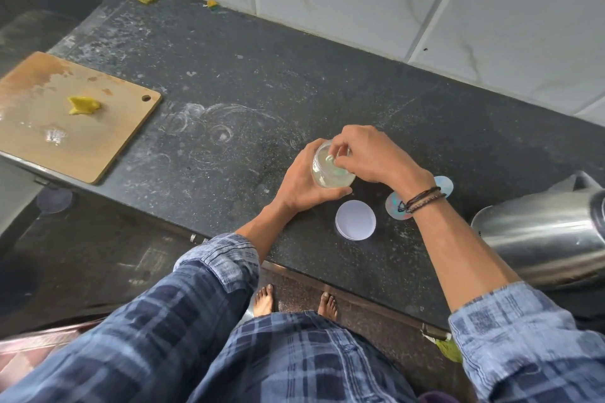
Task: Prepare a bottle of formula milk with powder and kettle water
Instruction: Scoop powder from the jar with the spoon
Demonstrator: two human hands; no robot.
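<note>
One jar (pixel 331 175) in left hand (pixel 299 185), lid (pixel 355 220) nearby

Jar (pixel 330 170) mid-counter (pixel 262 91), lid (pixel 355 220) before it, kettle (pixel 543 239) right, board (pixel 65 114) left

Yellow scrap (pixel 83 105) on wooden cutting board (pixel 98 144)

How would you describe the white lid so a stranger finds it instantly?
On the dark countertop, look left of the steel kettle, near the front edge. The white lid lies there; unlike the shiny patterned disc beside it, it is plain.
</note>
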